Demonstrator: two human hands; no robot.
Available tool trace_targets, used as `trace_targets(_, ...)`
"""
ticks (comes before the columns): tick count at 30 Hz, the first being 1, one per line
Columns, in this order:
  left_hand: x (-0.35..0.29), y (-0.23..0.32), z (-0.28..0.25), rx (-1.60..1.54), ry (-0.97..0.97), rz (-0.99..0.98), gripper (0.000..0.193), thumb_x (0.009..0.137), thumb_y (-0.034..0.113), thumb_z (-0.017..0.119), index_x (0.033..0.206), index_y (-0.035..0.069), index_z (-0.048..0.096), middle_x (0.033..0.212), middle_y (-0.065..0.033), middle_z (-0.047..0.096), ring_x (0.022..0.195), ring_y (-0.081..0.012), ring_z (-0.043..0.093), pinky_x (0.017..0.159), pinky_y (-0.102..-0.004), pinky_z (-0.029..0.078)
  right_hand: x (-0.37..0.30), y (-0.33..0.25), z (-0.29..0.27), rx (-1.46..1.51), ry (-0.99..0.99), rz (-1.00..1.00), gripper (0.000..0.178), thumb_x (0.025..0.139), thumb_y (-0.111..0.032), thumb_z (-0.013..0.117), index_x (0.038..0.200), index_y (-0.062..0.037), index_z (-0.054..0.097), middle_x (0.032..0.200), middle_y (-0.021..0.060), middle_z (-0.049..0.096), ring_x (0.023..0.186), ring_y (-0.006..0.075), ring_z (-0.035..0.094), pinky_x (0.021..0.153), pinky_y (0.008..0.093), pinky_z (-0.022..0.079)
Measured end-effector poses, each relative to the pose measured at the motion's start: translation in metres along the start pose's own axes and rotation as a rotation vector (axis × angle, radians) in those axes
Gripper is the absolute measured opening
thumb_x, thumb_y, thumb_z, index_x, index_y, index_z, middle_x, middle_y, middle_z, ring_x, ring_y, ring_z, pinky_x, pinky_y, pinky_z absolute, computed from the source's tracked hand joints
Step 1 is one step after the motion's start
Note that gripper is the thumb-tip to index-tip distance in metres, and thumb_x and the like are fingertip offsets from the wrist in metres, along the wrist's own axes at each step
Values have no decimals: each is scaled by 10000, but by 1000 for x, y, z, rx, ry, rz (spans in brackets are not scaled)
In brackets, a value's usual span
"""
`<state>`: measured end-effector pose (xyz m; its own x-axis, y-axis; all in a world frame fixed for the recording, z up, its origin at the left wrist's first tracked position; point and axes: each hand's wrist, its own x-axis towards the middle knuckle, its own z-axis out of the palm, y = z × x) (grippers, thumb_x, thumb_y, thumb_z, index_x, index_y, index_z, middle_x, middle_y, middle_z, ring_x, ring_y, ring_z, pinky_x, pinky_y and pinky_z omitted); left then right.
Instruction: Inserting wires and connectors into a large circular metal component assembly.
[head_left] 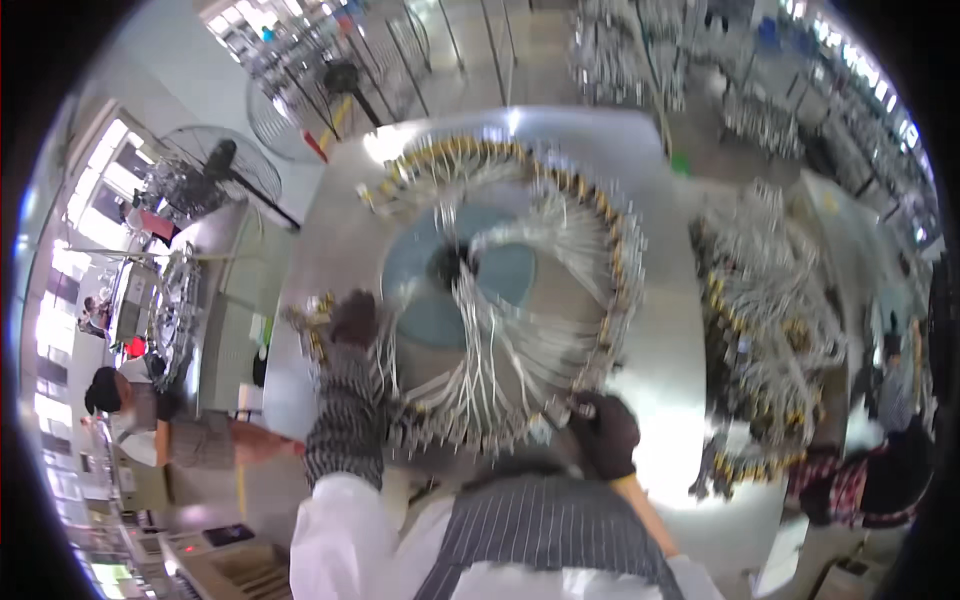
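Observation:
A wide ring of small metal fittings with yellow parts [610,235] lies on a metal table [665,350]. From the fittings, bundles of pale strands, tubes or wires [480,350], run inward to a dark hub [452,265] on a blue-grey disc [510,275]. At the ring's left side is my left hand [355,318] in a dark glove, beside a small cluster of yellow and metal fittings [315,325]; blur hides its fingers. My right hand [605,435], also gloved, is curled at the ring's near right edge. What it grips is too dark to make out.
To the right, a large heap of similar strands and fittings [770,320] covers another surface, with a person in a checked sleeve [825,485] beside it. Another person [140,415] is at the left. Fans [220,165] stand beyond the table's far left corner.

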<state>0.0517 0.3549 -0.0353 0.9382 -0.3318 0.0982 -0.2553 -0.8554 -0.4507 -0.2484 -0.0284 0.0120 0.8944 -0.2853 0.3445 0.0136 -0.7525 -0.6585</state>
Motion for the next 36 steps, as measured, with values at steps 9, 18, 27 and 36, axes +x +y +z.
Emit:
trace_targets(9, -45, 12, -92, -316, -376, -295, 234, 855, 185, 519, 937, 74, 709, 984, -147, 688, 869, -296, 687, 719, -437, 564, 74, 21, -22, -89, -16, -115, 296, 712, -322, 754, 942, -196, 616, 778, 37, 602, 721, 248, 603, 631, 398, 475)
trace_targets(18, -70, 94, -96, -321, -282, -366, 145, 779, 150, 575, 781, 98, 710, 822, -117, 694, 734, -305, 689, 512, -508, 539, 241, 103, -15, -151, -50, -218, 290, 760, -183, 642, 1049, -190, 623, 948, 112, 636, 907, 324, 610, 775, 426, 480)
trace_targets(27, -27, 123, -208, -496, 463, -182, 197, 842, 177, 564, 1007, 89, 629, 862, -115, 636, 757, -310, 630, 665, -437, 507, 332, 139, 2, 6, -430, -79, 445, 815, -359, 636, 1188, -122, 584, 1045, 162, 655, 1024, 315, 609, 885, 402, 471)
trace_targets(36, 112, 251, -221, -2323, 31, -133, 356, 980, 357, 468, 1103, 44, 587, 951, -103, 670, 856, -216, 665, 767, -321, 530, 351, 124, -26, 419, -434, 351, 464, 773, -458, 682, 1002, -55, 665, 783, 20, 636, 628, 101, 515, 592, 263, 429)
